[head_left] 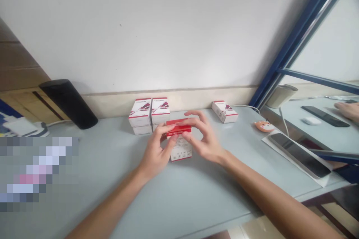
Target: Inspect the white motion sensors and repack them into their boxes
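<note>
In the middle of the table stands a small red and white cardboard box. Its red top bears the word "DETECTOR", and small print and symbols cover the white side facing me. My left hand grips its left side, thumb on the front and fingers at the top edge. From the right, my right hand holds the box at its upper edge, thumb at the front and a finger across the red top. Its index finger is raised. Just behind stand stacked white and red boxes in two columns.
Against the wall are a black cylinder at left and another small box at right. An orange animal-face item, a phone on white paper and a blue frame lie rightward. Beyond the frame, another person's hand shows.
</note>
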A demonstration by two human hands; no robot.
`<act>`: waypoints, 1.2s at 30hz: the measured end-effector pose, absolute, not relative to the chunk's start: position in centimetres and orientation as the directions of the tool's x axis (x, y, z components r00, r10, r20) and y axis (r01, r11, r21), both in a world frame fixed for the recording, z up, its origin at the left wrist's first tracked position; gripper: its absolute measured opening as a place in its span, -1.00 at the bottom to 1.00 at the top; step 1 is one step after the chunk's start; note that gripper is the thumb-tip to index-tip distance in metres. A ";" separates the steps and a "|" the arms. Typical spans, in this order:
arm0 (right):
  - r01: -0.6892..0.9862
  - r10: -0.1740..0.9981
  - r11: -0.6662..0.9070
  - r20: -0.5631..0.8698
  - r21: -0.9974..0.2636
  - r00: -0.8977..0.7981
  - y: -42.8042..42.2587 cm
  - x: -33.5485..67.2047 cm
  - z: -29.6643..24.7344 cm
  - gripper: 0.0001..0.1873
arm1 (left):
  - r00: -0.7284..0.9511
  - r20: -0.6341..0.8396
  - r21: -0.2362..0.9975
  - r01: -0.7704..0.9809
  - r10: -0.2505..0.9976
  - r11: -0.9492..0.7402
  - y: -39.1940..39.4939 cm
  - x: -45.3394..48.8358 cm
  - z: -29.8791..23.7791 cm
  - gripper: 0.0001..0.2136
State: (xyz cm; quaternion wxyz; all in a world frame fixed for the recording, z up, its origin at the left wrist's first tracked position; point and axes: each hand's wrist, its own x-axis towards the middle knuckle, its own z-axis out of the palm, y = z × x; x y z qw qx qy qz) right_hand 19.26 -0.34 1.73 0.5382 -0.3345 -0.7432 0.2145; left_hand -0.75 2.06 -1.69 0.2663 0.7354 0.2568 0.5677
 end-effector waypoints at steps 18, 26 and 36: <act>0.101 0.888 0.417 0.381 -0.903 -0.259 0.1 18.1 0.1 -0.17 | -0.152 0.470 0.883 0.075 0.870 -0.463 3.5 -2.0 0.5 -0.70; 0.452 0.700 0.671 0.704 -0.587 -0.124 0.2 18.6 -0.2 -0.23 | -0.193 0.714 0.613 0.638 0.673 -0.466 6.4 -6.0 1.1 -0.66; 0.653 0.558 0.663 0.823 -0.365 -0.106 0.9 19.0 -0.6 -0.40 | -0.235 0.394 0.873 0.399 0.889 -0.282 8.9 -8.1 -1.8 -0.44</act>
